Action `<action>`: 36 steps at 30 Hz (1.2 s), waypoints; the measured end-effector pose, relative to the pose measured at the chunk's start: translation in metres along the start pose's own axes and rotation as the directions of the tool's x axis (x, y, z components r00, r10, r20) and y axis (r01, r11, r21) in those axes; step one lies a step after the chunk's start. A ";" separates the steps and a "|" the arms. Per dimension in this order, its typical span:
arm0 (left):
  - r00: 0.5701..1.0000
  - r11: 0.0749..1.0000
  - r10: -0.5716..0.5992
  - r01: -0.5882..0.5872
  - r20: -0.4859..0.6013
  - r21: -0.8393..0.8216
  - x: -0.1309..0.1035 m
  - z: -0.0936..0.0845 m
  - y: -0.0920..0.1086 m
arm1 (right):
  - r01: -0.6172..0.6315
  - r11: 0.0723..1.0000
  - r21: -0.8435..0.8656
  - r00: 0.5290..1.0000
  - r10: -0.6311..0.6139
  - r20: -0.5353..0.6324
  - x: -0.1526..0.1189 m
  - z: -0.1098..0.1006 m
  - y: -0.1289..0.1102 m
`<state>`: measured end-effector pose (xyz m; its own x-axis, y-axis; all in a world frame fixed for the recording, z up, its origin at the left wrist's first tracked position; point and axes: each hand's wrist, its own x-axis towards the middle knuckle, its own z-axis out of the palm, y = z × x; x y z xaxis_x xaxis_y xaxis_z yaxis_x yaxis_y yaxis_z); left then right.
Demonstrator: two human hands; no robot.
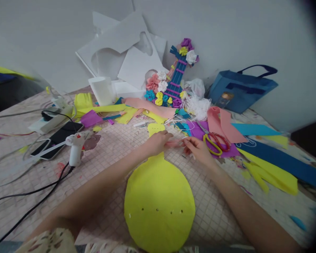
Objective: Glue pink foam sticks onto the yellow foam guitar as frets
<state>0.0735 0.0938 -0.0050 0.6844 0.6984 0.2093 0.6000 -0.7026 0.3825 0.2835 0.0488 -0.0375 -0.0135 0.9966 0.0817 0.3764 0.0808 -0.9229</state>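
While the left hand point(158, 141) lies over the neck of a yellow guitar-shaped cutout point(159, 189), the right hand point(198, 149) is just to the right of that neck, and a thin pink strip point(175, 144) spans the gap between the two. The right thumb and forefinger pinch the strip's right end; the left fingers are bent and close together at its left end, though how firmly they grip it one cannot tell. The cutout lies on the patterned table cover point(105, 203), its round body near and its narrow head far, with small dark marks across the body. Right of the right hand, red and yellow scissor handles point(218, 134) lie over a purple sheet point(233, 151). On the left, a white glue gun point(76, 149) stands just beside a dark-screened phone point(64, 135). On the far side, a flower-trimmed guitar model point(177, 80) stands tilted between white boards point(137, 66) and a blue bag point(239, 89).
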 end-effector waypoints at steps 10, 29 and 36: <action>0.952 0.958 -0.280 0.270 -0.122 -0.094 -0.045 -0.019 -0.033 | 0.238 0.940 -0.244 0.970 -0.218 0.106 -0.012 0.010 -0.017; 0.921 0.896 -0.374 0.327 -0.111 -0.299 -0.074 -0.004 -0.047 | 0.528 0.689 -0.495 0.847 -0.386 0.367 0.074 0.039 -0.037; 0.911 0.895 -0.385 0.331 -0.145 -0.299 -0.074 -0.005 -0.047 | 0.458 0.687 -0.564 0.889 -0.358 0.287 0.072 0.022 -0.023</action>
<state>-0.0077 0.0753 -0.0337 0.3324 0.9269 0.1742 0.6395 -0.3573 0.6807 0.2535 0.1189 -0.0183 -0.4121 0.8621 0.2948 0.7748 0.5018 -0.3846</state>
